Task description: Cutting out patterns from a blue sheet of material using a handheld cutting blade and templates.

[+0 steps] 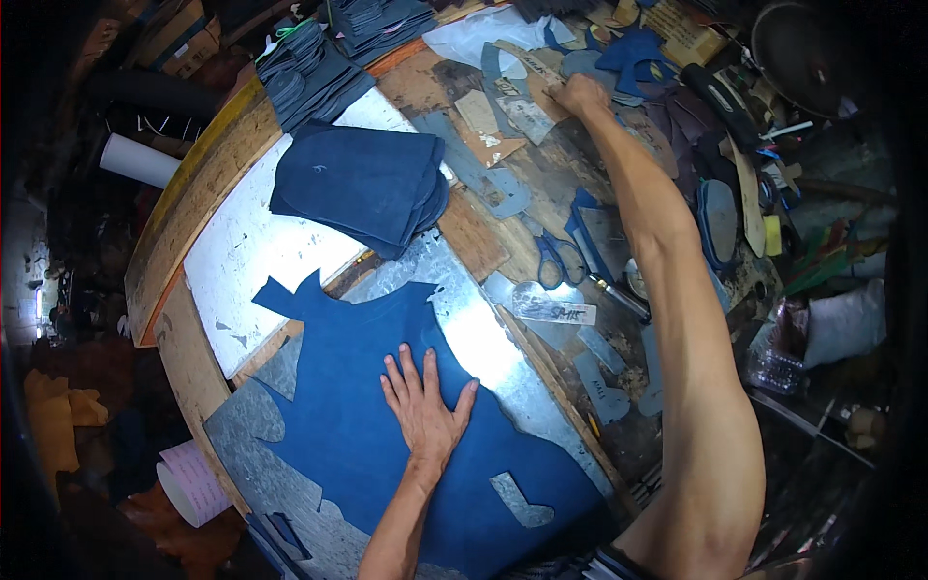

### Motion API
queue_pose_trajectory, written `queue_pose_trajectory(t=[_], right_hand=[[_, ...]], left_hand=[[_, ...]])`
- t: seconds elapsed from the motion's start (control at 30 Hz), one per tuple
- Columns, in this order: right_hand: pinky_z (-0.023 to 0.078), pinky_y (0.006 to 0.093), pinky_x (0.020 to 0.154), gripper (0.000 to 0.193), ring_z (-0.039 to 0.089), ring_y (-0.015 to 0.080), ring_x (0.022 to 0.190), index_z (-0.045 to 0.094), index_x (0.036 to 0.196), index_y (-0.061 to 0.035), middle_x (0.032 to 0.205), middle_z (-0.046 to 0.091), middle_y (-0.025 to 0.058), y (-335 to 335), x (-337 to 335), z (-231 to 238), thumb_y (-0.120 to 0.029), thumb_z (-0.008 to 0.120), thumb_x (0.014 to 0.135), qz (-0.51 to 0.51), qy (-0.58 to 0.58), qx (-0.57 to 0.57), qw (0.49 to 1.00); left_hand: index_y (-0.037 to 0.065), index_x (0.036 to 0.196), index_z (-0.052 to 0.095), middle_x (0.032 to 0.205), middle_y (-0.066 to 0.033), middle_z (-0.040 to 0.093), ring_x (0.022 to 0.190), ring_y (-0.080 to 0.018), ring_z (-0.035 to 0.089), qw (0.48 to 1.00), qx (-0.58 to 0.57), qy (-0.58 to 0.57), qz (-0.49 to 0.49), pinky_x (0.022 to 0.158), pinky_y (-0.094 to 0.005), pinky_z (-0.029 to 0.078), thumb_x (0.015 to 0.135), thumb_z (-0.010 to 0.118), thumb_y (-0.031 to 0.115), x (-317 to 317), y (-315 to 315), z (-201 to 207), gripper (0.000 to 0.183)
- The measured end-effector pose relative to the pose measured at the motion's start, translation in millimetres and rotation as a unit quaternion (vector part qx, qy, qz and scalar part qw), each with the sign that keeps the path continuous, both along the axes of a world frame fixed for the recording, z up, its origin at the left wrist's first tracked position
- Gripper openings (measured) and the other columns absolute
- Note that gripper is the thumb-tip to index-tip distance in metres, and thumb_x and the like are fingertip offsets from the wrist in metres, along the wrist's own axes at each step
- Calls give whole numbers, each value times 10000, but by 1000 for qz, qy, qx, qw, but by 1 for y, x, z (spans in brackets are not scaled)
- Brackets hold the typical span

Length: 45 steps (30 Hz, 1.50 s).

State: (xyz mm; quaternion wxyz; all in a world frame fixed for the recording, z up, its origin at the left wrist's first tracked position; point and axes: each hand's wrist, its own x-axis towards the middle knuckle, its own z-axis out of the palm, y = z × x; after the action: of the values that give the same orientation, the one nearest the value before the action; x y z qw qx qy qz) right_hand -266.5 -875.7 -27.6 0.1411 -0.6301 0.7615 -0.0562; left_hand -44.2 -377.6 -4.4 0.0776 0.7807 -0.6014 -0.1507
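Observation:
A large irregular sheet of blue leather (338,406) lies over a grey metal plate (474,333) in front of me. My left hand (422,401) rests flat on it, fingers spread. An L-shaped grey patch (522,500) shows near the sheet's lower right; whether it is a cut-out or a template, I cannot tell. My right arm stretches to the far right of the bench, where my right hand (583,94) is closed with bent fingers among grey pattern templates (527,118). What its fingertips hold, if anything, is hidden.
Dark blue cut pieces (358,179) are stacked beyond the sheet, with another stack (309,77) farther back. Scissors (559,261), a labelled clear template (553,305) and more grey templates (601,387) lie to the right. A white roll (140,160) sticks out at the left.

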Motion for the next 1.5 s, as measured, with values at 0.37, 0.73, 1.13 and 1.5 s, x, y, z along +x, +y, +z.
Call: queue_pose_trajectory(t=[0.37,0.73,1.13,1.5], right_hand=[[438,497,1009,498,564,406,1225,697,1155,-41,1292,618,206,-14,11,-19,-446,620,876,-47,-41,-67,996],[480,507,965,596,610,426,1146,501,1257,44,1195,621,316,-25,23,6,-348,667,840,57,-78,-172,980],[491,458,968,532,612,362,1173,683,1179,-25,1252,643,197,-6,79,7,-392,728,796,96,-63,-16,993],[514,379,733,309,668,245,821,717,968,38,918,702,175,-35,34,17,-202,696,774,87,-333,-47,938]], left_hand=[[25,1426,442,1569,-261,218,1469,-459,119,1000,6,5,2,1174,-587,65,858,677,521,2,0,1,790],[37,1413,468,1570,-259,226,1472,-456,108,1000,5,6,1,1172,-592,58,848,663,559,2,0,-1,794],[30,1433,434,1572,-255,221,1469,-460,120,1000,6,7,0,1173,-590,72,848,689,515,1,0,1,802],[35,1414,465,1567,-257,232,1470,-456,115,1000,0,12,4,1172,-592,71,851,669,544,4,1,1,787]])
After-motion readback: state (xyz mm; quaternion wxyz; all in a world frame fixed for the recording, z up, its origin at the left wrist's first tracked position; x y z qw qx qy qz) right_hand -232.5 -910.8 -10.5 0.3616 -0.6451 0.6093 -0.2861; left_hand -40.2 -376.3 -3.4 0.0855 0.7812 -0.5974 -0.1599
